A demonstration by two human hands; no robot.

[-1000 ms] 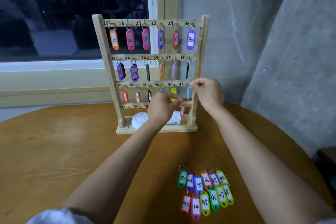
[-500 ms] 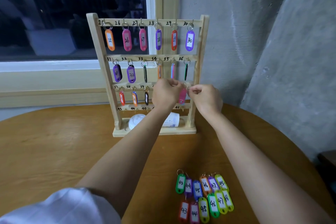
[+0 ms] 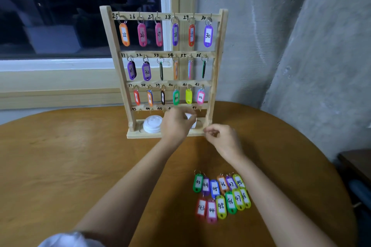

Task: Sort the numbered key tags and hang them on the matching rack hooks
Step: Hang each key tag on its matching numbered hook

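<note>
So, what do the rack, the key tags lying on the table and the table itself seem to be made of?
Rack: pale bare wood, apparently unvarnished; grain shows, numbers are handwritten on the bars.
Key tags: glossy coloured plastic, some translucent, with white inserts, probably paper.
Table: brown wood or veneer, soft sheen; streaky grain shows.

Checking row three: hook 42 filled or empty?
Filled: a pink tag marked 42 hangs under the 42 label on the rack.

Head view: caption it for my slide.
Left hand and right hand by the rack; loose tags 43-48 wait on the table.
</note>
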